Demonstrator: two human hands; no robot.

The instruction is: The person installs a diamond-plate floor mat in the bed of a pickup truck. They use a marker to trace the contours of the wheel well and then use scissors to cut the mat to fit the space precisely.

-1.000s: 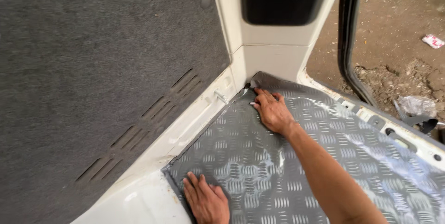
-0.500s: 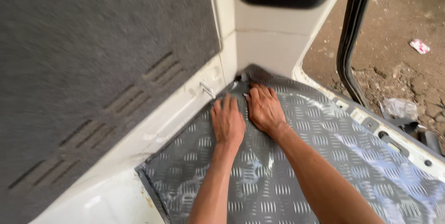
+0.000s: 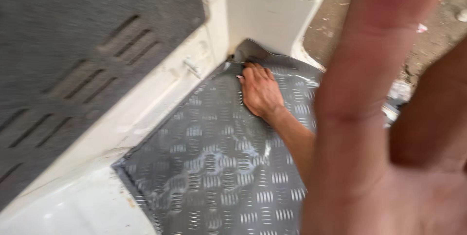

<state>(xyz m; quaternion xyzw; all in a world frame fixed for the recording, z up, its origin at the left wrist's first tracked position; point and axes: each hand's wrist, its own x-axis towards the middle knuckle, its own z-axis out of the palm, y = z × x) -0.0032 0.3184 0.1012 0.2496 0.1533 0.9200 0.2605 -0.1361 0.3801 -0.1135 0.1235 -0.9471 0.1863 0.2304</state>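
A grey checker-plate patterned floor mat (image 3: 219, 167) lies on the floor of a vehicle, its far corner curled up against the white wall. My right hand (image 3: 260, 91) lies flat on that corner, palm down, with the fingertips at the curled edge. My left hand (image 3: 389, 167) is raised very close to the camera, blurred, with its fingers apart and nothing in it. It covers the right side of the view and hides most of my right forearm.
A grey carpeted panel (image 3: 73, 45) with slotted vents fills the left side above a white sill (image 3: 160, 103). A small metal bracket (image 3: 193, 67) sticks out of the sill. Dirt ground with litter (image 3: 438, 35) shows through the door opening.
My left hand has lifted off the mat beside my right hand and come up in front of the camera. My right hand stays at the corner. The view has moved closer.
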